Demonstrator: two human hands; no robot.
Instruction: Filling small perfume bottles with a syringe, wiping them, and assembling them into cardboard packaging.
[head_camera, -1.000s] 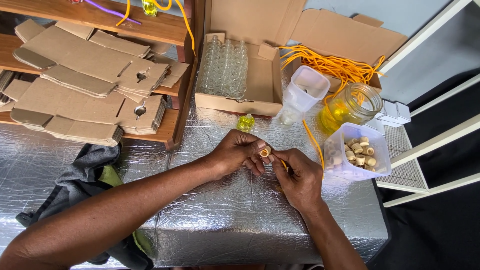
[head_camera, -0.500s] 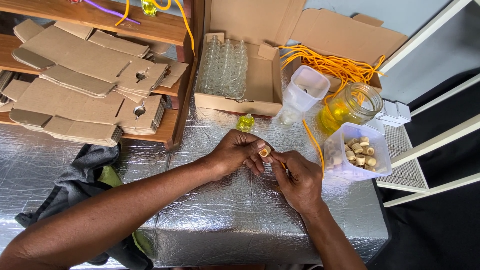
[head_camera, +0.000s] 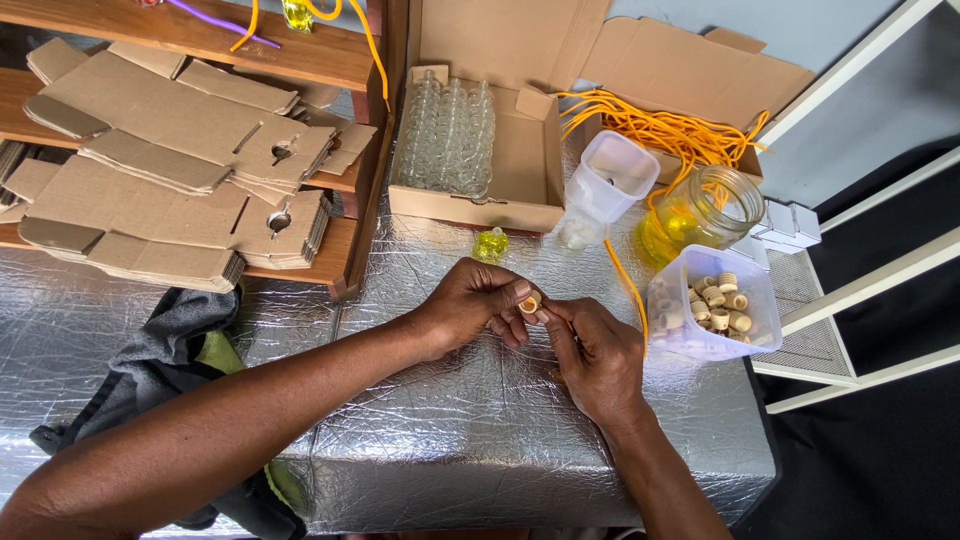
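Note:
My left hand (head_camera: 475, 305) pinches a small tan cork (head_camera: 529, 303) between thumb and fingers over the silver foil table (head_camera: 470, 440). Touching the same cork from the right are the fingertips of my right hand (head_camera: 597, 358), which also holds a thin orange cord (head_camera: 626, 287) that runs up toward the back. A small bottle with yellow liquid (head_camera: 490, 244) stands just behind my hands. To the right sits a clear plastic tub (head_camera: 712, 305) with several corks in it.
A cardboard box (head_camera: 525, 160) with several small glass bottles stands at the back, beside a bundle of orange cords (head_camera: 660, 130), a glass jar of yellow liquid (head_camera: 700, 212) and an empty clear tub (head_camera: 612, 180). Flat cardboard blanks (head_camera: 170, 160) lie on wooden shelves left. Dark cloth (head_camera: 170, 360) lies at the left.
My hands stay together over the table; the fingers have shifted slightly around the cork. Nothing else has moved.

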